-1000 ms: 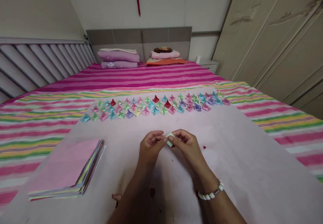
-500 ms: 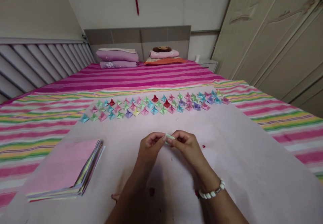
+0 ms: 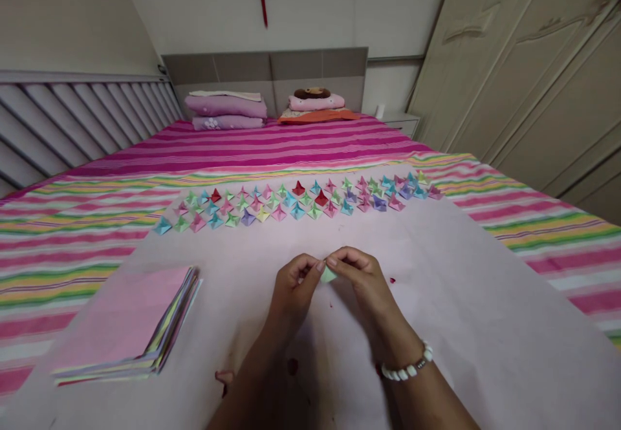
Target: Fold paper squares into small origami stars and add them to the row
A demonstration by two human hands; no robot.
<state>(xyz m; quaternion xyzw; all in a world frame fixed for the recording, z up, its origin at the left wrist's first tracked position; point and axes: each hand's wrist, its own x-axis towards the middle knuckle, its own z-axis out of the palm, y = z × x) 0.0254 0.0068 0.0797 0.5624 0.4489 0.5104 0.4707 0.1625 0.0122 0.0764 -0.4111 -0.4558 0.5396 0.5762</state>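
Observation:
A small folded piece of pale green paper (image 3: 328,275) is pinched between my two hands above the pale sheet (image 3: 242,255). My left hand (image 3: 297,288) grips its left side with thumb and fingers pressed together. From the other side my right hand (image 3: 359,279) holds it the same way, thumb tip close to the left thumb. Fingers cover the paper's upper part; a green triangular part shows below them. Beyond the hands stand rows of small folded paper boats (image 3: 297,211) in pink, blue, green, red, purple and yellow.
A stack of coloured square paper (image 3: 121,317), pink on top, lies at the left. Small red scraps (image 3: 392,280) are scattered around the hands. Folded bedding (image 3: 228,108) and a second pile (image 3: 316,103) sit by the headboard (image 3: 242,64). A slatted rail (image 3: 87,119) runs along the left.
The green paper has turned in my fingers: a narrow pale strip showed before, and now a triangular face points down. Both hands have shifted slightly and their thumbs are closer together.

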